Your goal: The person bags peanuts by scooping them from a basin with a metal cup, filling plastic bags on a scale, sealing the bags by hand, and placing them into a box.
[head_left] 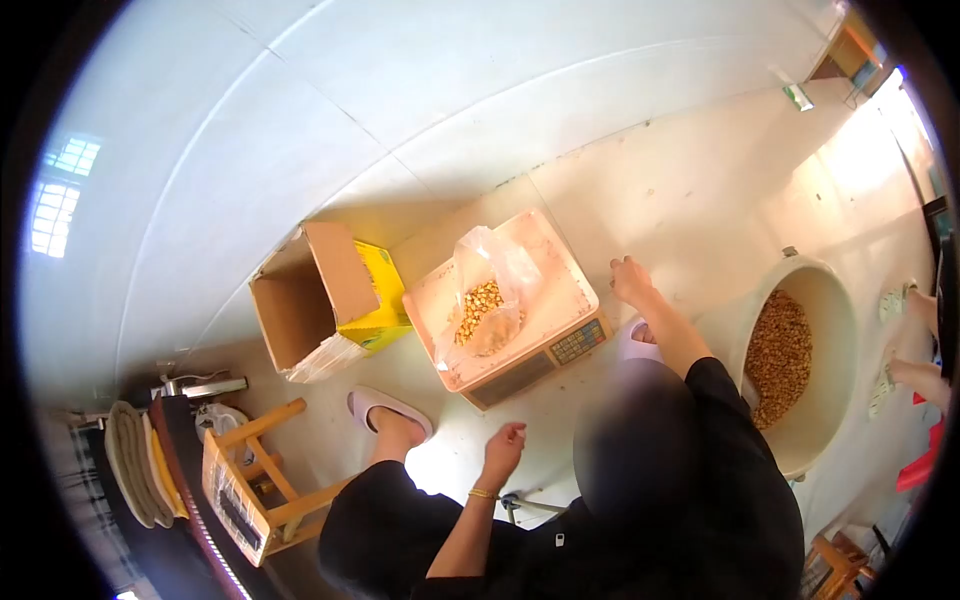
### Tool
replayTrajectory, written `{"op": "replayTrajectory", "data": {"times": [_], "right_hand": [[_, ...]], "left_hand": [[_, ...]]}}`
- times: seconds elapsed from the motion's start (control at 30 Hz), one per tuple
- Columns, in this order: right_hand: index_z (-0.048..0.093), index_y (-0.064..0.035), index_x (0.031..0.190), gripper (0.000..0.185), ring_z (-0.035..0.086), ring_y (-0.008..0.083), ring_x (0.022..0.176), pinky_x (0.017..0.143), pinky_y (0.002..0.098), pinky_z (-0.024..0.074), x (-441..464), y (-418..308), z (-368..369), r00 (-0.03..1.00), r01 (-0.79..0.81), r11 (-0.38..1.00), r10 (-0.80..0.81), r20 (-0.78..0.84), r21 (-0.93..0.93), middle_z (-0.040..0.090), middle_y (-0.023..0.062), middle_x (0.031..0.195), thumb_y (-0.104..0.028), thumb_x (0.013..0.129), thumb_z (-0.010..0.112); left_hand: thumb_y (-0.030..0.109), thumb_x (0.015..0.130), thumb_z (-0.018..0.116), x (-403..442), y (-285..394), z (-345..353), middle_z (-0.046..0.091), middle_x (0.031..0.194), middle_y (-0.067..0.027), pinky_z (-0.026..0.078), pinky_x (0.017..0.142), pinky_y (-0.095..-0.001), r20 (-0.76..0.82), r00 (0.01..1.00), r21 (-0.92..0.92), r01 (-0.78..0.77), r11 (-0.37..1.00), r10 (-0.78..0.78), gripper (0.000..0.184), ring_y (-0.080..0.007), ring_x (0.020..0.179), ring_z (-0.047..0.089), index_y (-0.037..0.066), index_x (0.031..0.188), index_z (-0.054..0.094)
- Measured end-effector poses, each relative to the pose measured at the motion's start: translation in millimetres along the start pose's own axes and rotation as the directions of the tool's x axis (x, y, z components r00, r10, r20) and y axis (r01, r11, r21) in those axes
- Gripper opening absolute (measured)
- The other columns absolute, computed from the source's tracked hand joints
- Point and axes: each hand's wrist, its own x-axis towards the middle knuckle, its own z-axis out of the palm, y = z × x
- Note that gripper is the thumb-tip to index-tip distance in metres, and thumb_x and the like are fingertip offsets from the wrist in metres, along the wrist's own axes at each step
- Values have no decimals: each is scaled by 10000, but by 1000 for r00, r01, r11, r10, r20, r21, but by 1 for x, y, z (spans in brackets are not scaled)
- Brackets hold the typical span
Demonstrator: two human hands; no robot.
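A clear plastic bag (487, 262) with small golden pieces (478, 309) lies open-mouthed on the pan of a weighing scale (545, 250). The scale has a keypad (578, 341) on the side facing me. Just beyond its right edge is my right hand (632, 283), its fingers bent together; whatever they may hold is too small to make out. My left hand (503, 452), with a yellow bracelet at the wrist, hovers in front of the scale. Its fingers are curled in, and nothing shows in them.
An open cardboard box (345, 275) stands left of the scale. To my right is a large pale tub (835, 370) of brown pieces (782, 350). A wooden stool (262, 500) is at lower left. Another person's feet (890, 375) show at far right. A white wall rises behind.
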Motion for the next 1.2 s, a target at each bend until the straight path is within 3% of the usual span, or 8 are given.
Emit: {"op": "replayTrajectory", "data": {"times": [0.17,0.7,0.8,0.87,0.93,1.0,1.07,1.2], "right_hand": [[537,-59,1065,249,517,343,1071,839,416,481,19,8,25,982,100,993,-109,-153,-67,522,183,1103,-101,820,521],[573,-23,1006,204,614,360,916,748,397,528,16,18,31,983,30,976,-68,-173,-216,618,199,985,-79,816,522],[580,-9,916,158,640,310,840,665,370,511,15,6,9,932,-150,975,195,-306,164,634,202,916,-58,770,544],[579,-2,911,135,634,214,703,589,308,493,28,-10,-17,863,110,808,212,-459,579,629,140,810,-38,783,557],[572,-10,911,108,578,140,609,567,263,481,-20,-70,-79,912,370,249,85,-401,895,590,68,749,-21,804,570],[567,-16,918,90,551,124,600,565,258,478,-79,-126,-130,840,512,86,-258,-477,855,561,24,729,-1,833,540],[599,-24,859,84,572,128,627,582,264,466,-128,-172,-149,768,546,188,-501,-398,816,609,57,750,-6,815,530],[635,-64,943,173,620,275,835,732,365,487,-103,-214,-95,499,866,495,-855,-142,65,640,145,897,-61,775,593]], "left_hand": [[247,860,539,2,-17,34,652,895,-171,491,761,-391,135,986,180,70,981,-95,267,-317,850,629,84,1057,618],[239,866,545,8,-22,32,651,889,-168,489,756,-378,72,995,145,52,988,-63,262,-310,839,627,85,1069,608],[243,867,541,6,-15,29,651,900,-165,488,758,-374,90,995,164,25,986,-40,266,-307,851,627,87,1072,606],[239,869,538,9,-4,28,651,915,-162,489,759,-368,82,996,192,7,981,-23,265,-304,857,627,81,1070,605],[236,868,537,12,0,28,651,916,-163,488,764,-366,63,997,169,-53,984,43,264,-303,859,626,77,1069,605],[232,867,536,10,9,31,651,917,-164,488,769,-365,33,995,136,-102,985,99,264,-302,861,626,74,1068,604],[226,864,536,4,22,30,653,926,-162,486,783,-364,10,985,114,-174,978,174,267,-300,873,626,70,1071,603],[228,862,538,-6,34,32,654,932,-161,485,789,-363,-3,982,94,-187,978,188,271,-299,885,626,68,1070,605]]}}
